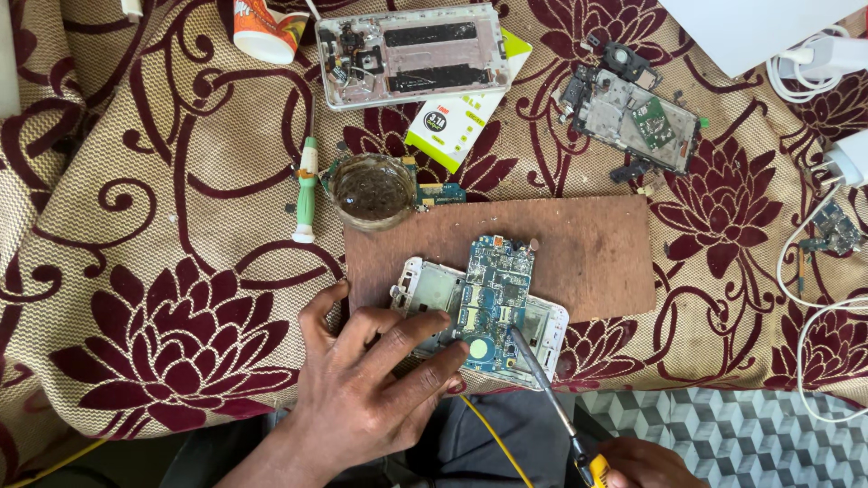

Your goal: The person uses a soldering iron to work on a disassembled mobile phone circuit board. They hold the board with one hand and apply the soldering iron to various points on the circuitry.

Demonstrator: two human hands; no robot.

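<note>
Head view shows the left hand pressing flat, fingers spread, on a white phone frame under a blue circuit board on a brown board, while the right hand clenches a soldering iron, near a glass dish and green screwdriver.

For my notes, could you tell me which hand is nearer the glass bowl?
Left. The left hand lies just below the glass bowl; the right hand sits far off, lower right.
</note>
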